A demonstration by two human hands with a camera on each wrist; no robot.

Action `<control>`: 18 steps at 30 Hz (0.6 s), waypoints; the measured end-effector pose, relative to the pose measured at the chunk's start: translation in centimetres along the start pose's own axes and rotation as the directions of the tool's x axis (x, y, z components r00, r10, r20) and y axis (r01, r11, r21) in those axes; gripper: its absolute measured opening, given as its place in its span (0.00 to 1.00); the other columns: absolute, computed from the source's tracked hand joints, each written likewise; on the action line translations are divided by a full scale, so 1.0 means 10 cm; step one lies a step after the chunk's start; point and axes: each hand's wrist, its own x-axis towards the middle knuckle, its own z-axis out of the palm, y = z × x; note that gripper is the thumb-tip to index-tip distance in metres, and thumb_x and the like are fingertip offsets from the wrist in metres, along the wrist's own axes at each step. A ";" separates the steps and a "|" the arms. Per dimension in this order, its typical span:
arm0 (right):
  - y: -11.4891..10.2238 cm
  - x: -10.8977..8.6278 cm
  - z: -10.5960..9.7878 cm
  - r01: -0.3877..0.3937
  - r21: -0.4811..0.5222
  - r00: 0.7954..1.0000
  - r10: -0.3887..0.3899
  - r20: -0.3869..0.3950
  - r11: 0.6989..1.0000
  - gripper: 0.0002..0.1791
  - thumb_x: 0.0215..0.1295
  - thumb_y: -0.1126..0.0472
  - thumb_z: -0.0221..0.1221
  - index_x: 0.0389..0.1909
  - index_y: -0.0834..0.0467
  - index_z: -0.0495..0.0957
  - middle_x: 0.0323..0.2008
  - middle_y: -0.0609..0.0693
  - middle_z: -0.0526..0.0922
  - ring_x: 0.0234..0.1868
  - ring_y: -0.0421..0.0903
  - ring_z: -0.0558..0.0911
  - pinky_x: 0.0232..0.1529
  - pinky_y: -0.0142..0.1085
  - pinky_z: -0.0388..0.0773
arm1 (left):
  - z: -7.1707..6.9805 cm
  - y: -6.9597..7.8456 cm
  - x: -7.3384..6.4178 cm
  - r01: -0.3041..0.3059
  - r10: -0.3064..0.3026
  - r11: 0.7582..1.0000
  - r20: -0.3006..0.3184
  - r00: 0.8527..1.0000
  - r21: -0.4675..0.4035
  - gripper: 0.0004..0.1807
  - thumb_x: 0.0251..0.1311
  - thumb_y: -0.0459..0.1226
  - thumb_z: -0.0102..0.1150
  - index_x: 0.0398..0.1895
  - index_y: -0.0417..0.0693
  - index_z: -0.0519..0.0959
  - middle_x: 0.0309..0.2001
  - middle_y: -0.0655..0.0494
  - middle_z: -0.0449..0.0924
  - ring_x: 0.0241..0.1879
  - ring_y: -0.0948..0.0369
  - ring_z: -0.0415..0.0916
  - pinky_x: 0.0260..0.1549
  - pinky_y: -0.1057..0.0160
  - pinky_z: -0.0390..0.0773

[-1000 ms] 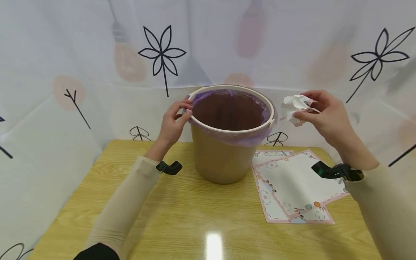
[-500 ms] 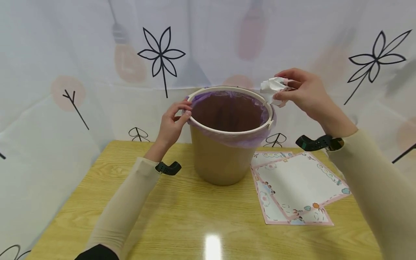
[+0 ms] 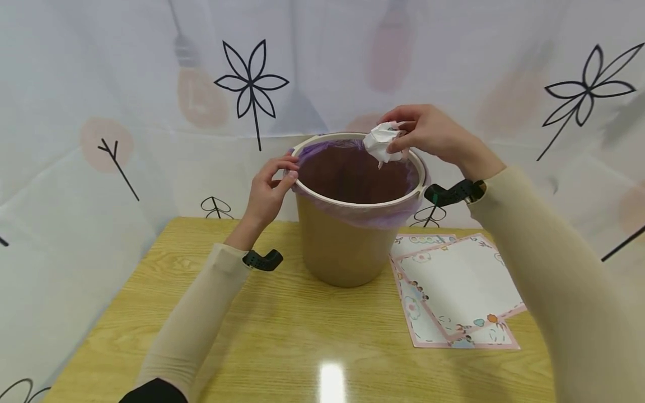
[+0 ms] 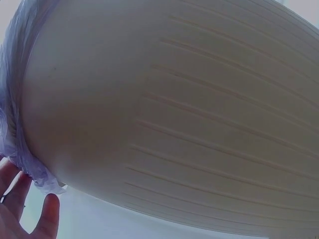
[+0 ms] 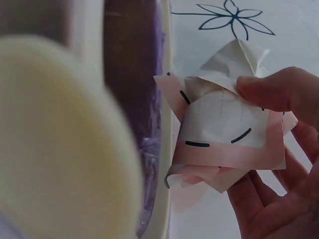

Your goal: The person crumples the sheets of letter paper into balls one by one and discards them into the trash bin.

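A tan trash can point(image 3: 347, 252) with a cream rim and a purple plastic liner point(image 3: 353, 215) folded over it stands upright on the table. My left hand point(image 3: 264, 193) grips its rim at the left, and in the left wrist view the thumb point(image 4: 49, 216) shows below the liner's edge. Over the can's far right side, my right hand point(image 3: 433, 134) holds a crumpled sheet of paper point(image 3: 384, 143) between thumb and fingers. Pink border and dark dashes show on that paper ball point(image 5: 224, 122) in the right wrist view.
Two flat sheets of paper with pink decorated borders overlap to the right of the can, the upper sheet point(image 3: 468, 285) turned at an angle. They lie on a wooden table point(image 3: 282, 341). A patterned white cloth point(image 3: 322, 67) hangs behind.
My right hand has carried the crumpled paper leftward, from beside the trash can up and over its opening. The left hand has stayed on the rim.
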 end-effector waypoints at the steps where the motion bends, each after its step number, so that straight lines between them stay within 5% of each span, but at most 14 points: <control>1: 0.00 0.04 0.01 -0.005 -0.007 1.000 0.005 0.017 1.000 0.24 0.59 0.67 0.69 0.57 0.57 0.78 0.47 0.54 0.78 0.44 0.50 0.77 0.39 0.33 0.77 | 0.00 0.00 0.00 0.000 0.000 1.000 0.001 1.000 -0.002 0.13 0.69 0.30 0.54 0.48 0.24 0.76 0.61 0.35 0.73 0.69 0.48 0.63 0.45 0.65 0.75; 4: 0.01 0.13 0.04 -0.019 -0.023 0.998 0.021 0.064 1.000 0.24 0.59 0.68 0.68 0.57 0.58 0.77 0.48 0.54 0.77 0.45 0.50 0.78 0.41 0.32 0.77 | 0.00 -0.13 0.02 -0.011 0.011 1.000 -0.004 1.000 -0.009 0.13 0.69 0.31 0.55 0.48 0.26 0.76 0.62 0.39 0.74 0.68 0.54 0.64 0.45 0.64 0.76; 12: -0.04 0.26 0.05 -0.053 -0.054 0.988 0.060 0.144 0.997 0.25 0.58 0.69 0.67 0.58 0.57 0.77 0.50 0.54 0.77 0.50 0.50 0.76 0.46 0.33 0.76 | 0.02 0.00 0.00 -0.007 0.007 1.000 -0.002 1.000 -0.010 0.12 0.69 0.30 0.54 0.47 0.25 0.76 0.61 0.35 0.73 0.69 0.49 0.62 0.45 0.66 0.75; 18: -0.03 0.37 0.14 -0.055 0.006 0.985 0.053 0.164 0.998 0.26 0.56 0.72 0.68 0.57 0.57 0.79 0.46 0.54 0.79 0.43 0.49 0.78 0.34 0.34 0.80 | 0.01 -0.02 0.00 -0.013 0.013 1.000 0.002 1.000 -0.020 0.12 0.69 0.29 0.54 0.47 0.24 0.75 0.61 0.35 0.73 0.70 0.48 0.61 0.44 0.66 0.75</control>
